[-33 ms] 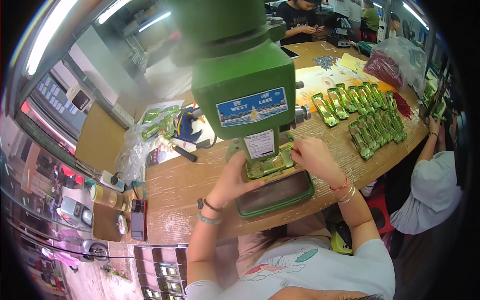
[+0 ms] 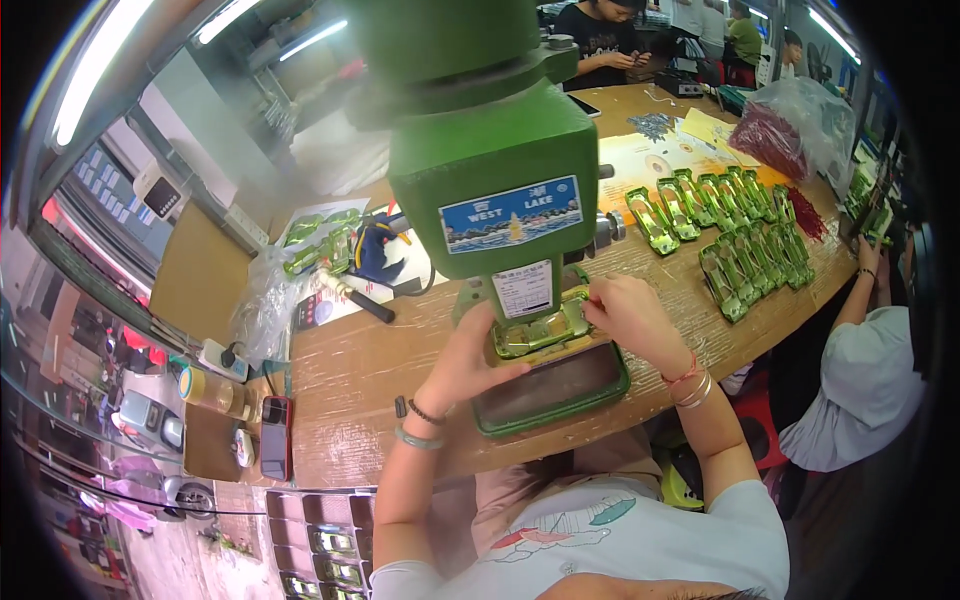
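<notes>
Green paint covers the machine (image 2: 495,190) that stands over the middle of the brown table (image 2: 370,420), and just below its head lies a shiny green piece (image 2: 545,335). This piece is between the two hands, at the far side of the machine's green-rimmed base (image 2: 553,425), with a pale strip (image 2: 572,352) along its near edge. I judge that the step in hand is to place or steady this piece below the machine's head. The next move, in my judgement, calls for both hands to keep the piece level and fingers to stay clear of the space directly under the head.

Left hand (image 2: 468,355) comes from the near left, with its thumb stretched to the right along the strip and well apart from its fingers. These fingers go behind the head, so I cannot tell if they are clamped on the piece. Right hand (image 2: 632,315) comes from the near right, wrist bent toward the left, fingers curled together at the right end of the piece; whether they pinch it or only touch it, I cannot tell. Both elbows are bent.

On the right of the table, similar green pieces stand in a far row (image 2: 705,200) and a nearer row (image 2: 755,265), apart from the hands.
</notes>
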Tool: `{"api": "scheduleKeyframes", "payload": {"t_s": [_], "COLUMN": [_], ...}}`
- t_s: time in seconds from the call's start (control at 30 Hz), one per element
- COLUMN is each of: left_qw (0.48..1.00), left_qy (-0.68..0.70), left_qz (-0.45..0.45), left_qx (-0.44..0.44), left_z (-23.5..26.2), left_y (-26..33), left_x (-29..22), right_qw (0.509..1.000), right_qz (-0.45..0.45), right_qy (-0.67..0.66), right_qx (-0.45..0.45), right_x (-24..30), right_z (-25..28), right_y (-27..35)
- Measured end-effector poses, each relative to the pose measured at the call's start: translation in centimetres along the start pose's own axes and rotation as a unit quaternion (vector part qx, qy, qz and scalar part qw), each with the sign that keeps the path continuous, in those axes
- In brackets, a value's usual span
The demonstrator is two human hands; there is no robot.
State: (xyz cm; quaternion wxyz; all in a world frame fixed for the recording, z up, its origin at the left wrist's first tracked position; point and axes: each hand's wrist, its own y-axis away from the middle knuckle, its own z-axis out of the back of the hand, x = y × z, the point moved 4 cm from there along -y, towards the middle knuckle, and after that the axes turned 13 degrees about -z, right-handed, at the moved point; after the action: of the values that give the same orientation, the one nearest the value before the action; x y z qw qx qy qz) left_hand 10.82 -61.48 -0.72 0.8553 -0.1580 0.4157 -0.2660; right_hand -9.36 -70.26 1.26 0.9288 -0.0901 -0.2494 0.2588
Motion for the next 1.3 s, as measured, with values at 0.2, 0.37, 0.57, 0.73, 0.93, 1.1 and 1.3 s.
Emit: {"api": "scheduleKeyframes", "payload": {"t_s": [0.2,0.37,0.57,0.73,0.93,1.1,1.3], "left_qw": [0.999,0.997,0.996,0.996,0.996,0.996,0.995], "left_qy": [-0.045,-0.070,-0.088,-0.087,-0.086,-0.089,-0.091], "left_qz": [-0.006,-0.004,-0.008,-0.005,0.012,-0.012,-0.017], "left_qx": [0.007,0.009,-0.005,-0.002,-0.013,-0.019,-0.026], "left_z": [-0.2,-0.6,-0.8,-1.4,-0.6,-0.7,-0.8], "left_y": [0.9,0.7,1.2,0.9,1.6,1.5,1.3], "left_x": [0.3,0.0,0.6,0.9,0.9,1.0,1.0], "right_qw": [0.998,0.924,0.750,0.877,0.812,0.771,0.761], "right_qz": [-0.001,-0.192,-0.203,-0.092,0.117,0.217,0.206], "right_qy": [-0.055,-0.315,-0.557,-0.467,-0.554,-0.583,-0.587], "right_qx": [0.032,0.096,0.293,-0.063,-0.144,-0.138,-0.184], "right_x": [-0.4,-6.2,-7.4,-4.9,6.8,6.4,6.3], "right_z": [-0.2,-0.7,-5.2,2.1,17.6,17.4,16.8], "right_y": [0.2,-4.7,-13.5,-21.9,-9.6,-4.0,-1.8]}}
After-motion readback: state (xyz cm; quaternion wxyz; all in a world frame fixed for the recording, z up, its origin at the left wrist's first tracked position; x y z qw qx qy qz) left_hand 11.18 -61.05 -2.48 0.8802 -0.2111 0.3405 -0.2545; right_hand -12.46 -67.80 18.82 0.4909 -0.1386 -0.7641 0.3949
